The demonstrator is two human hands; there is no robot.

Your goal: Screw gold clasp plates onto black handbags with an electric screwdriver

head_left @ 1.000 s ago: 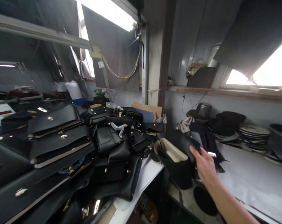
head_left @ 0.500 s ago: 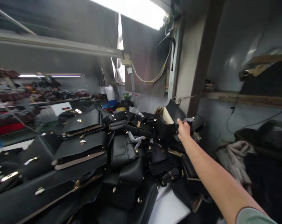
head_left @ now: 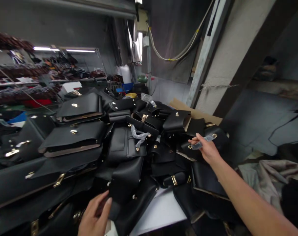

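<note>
A large pile of black leather bags with gold clasps fills the middle and left of the view. On the right side of it, my right hand [head_left: 208, 150] closes round the plastic-wrapped handle [head_left: 197, 145] of one black bag [head_left: 219, 136]. Just beyond that hand lies a black bag with its flap [head_left: 176, 121] folded over and a pale edge showing. My left hand [head_left: 96, 213] is low in the view, thumb and fingers apart, with nothing in it. Nearest to it are black bags [head_left: 126, 175] at the front of the pile.
White sheets [head_left: 161, 211] lie under the bags at the front. A concrete pillar [head_left: 235, 49] and brown cardboard [head_left: 203, 113] stand behind the pile. Grey cloth [head_left: 282, 177] is heaped at the right. Loaded shelves [head_left: 72, 79] line the far left.
My right hand has left the upright bag with the open flap, which now lies folded over, and holds a wrapped handle nearer. My left hand has come into view. The camera has tilted down.
</note>
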